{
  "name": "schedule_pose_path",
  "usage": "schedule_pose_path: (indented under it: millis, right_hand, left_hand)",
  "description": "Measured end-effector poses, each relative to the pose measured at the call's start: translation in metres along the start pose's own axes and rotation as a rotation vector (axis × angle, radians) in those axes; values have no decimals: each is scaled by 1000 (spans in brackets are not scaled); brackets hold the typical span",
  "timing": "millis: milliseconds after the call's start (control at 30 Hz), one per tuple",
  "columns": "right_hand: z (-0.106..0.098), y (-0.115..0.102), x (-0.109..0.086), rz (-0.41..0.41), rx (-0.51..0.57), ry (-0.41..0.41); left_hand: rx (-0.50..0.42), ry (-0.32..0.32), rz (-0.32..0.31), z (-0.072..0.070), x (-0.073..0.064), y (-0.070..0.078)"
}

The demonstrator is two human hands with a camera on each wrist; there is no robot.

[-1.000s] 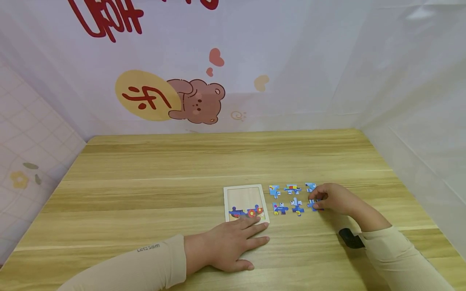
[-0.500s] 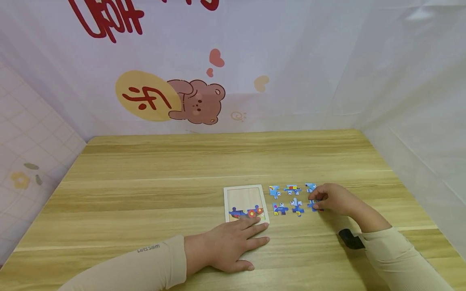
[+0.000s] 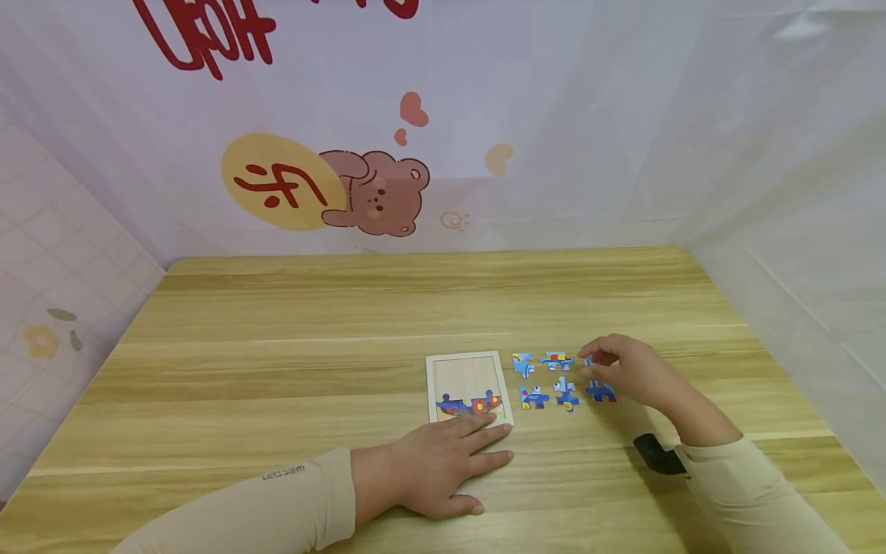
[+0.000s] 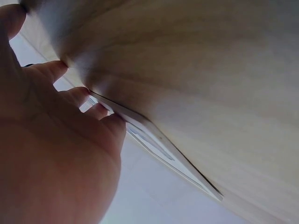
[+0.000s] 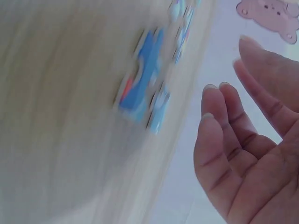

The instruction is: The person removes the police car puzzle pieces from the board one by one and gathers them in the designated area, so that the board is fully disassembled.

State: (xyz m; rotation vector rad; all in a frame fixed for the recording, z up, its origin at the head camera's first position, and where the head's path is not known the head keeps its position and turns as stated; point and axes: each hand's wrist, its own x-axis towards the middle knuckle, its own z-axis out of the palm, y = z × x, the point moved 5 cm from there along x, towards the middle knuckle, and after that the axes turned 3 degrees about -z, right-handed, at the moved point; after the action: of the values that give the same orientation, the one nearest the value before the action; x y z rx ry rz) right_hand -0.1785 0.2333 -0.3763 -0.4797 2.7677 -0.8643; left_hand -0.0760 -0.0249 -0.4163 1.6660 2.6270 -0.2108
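A wooden puzzle tray with a light border has blue and red jigsaw pieces fitted along its near side. My left hand lies spread, its fingertips resting on the tray's near edge; the left wrist view shows the fingers along the tray edge. Beside the tray, loose puzzle pieces lie in two rows, among them a blue piece at the near right. Over the right end of those rows is my right hand, holding nothing. It partly covers the far right piece. In the right wrist view, its fingers bend loosely, apart from the pieces.
The wooden tabletop reaches back to a white curtain printed with a bear. More curtain hangs along the left and right sides. A black strap is at the right wrist.
My right hand has lifted off the near right blue piece and shifted slightly away from me, toward the far right piece. The blue piece stays on the table. My left hand stays put.
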Motion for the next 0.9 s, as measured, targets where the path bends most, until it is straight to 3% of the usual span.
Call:
schedule_pose_path:
  millis: [367,700,900]
  right_hand:
    - [9,-31,13,-70,90,125]
    - [31,-60,29,-105,194,72]
    - [45,-78,36,-146,189,37]
  left_hand:
    - [7,-5,1,0,0,-1]
    - [4,2,-1,-1,-1,0]
    - [11,5,2,-1,-1,0]
